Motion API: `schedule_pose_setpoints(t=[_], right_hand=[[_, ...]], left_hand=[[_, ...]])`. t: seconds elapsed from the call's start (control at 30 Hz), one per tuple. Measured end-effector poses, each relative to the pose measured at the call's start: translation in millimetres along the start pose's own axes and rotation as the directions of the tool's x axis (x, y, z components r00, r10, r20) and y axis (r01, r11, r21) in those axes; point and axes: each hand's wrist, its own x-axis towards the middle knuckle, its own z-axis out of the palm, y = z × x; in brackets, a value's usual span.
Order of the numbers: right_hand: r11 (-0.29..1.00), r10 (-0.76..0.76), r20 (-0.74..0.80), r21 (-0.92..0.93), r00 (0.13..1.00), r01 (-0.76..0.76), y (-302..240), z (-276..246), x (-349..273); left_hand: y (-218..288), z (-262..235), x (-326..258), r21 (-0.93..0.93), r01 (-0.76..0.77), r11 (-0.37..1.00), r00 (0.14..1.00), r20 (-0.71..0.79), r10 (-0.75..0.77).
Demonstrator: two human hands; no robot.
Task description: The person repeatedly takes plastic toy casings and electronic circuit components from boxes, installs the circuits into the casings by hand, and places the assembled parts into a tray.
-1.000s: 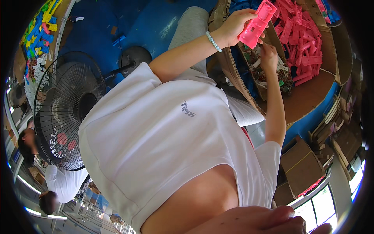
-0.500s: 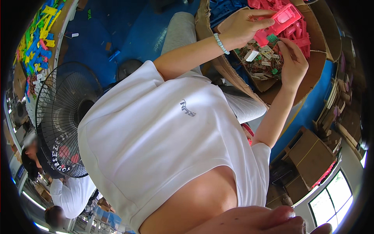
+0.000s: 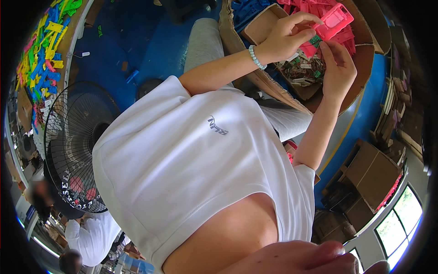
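Observation:
At the upper right, my left hand (image 3: 291, 35) is closed on a pink plastic casing (image 3: 334, 22), thumb on its near side and fingers along its far edge. Close beside it my right hand (image 3: 339, 68) pinches a small green circuit board (image 3: 315, 40) between thumb and forefinger. The board sits against the lower part of the casing, close to my left thumb; whether it lies inside cannot be made out. Below both hands, a heap of small boards with wires (image 3: 299, 71) lies in an inner carton.
A large cardboard box (image 3: 285, 95) surrounds the work, holding blue plastic parts (image 3: 246, 13) and more pink parts (image 3: 306, 6). Left of me stands a black fan (image 3: 75, 141). Colourful plastic pieces (image 3: 45, 55) cover a table at far left. Cartons (image 3: 372, 176) are stacked at lower right.
My hands have come closer together, bringing the green board up to the casing and my left thumb. The casing is tilted a little differently. The whole view has shifted slightly.

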Motion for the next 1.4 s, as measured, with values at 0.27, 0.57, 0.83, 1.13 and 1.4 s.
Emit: schedule_pose_setpoints(t=[0.27,0.57,0.83,1.13,1.4], right_hand=[[0.957,0.074,-0.008,0.28,0.997,-0.069,0,-2,-4],[0.853,-0.046,-0.083,0.515,0.995,0.083,31,-24,-6],[0.964,0.168,0.304,0.146,0.938,-0.22,56,-21,-40],[0.553,-0.822,-0.262,-0.579,0.505,0.599,-8,-32,-9],[0.379,-0.871,0.0,-0.636,0.491,0.672,-21,-39,4]], left_hand=[[6,1,-9,-0.022,0.143,0.989,0.988,0.058,-0.142],[5,15,7,-0.393,0.124,0.911,0.991,-0.004,-0.137],[22,9,24,-0.502,0.186,0.845,0.981,0.143,-0.131],[24,19,-6,-0.187,0.454,0.871,0.888,0.173,-0.426],[47,22,-31,-0.042,0.423,0.905,0.86,0.334,-0.386]])
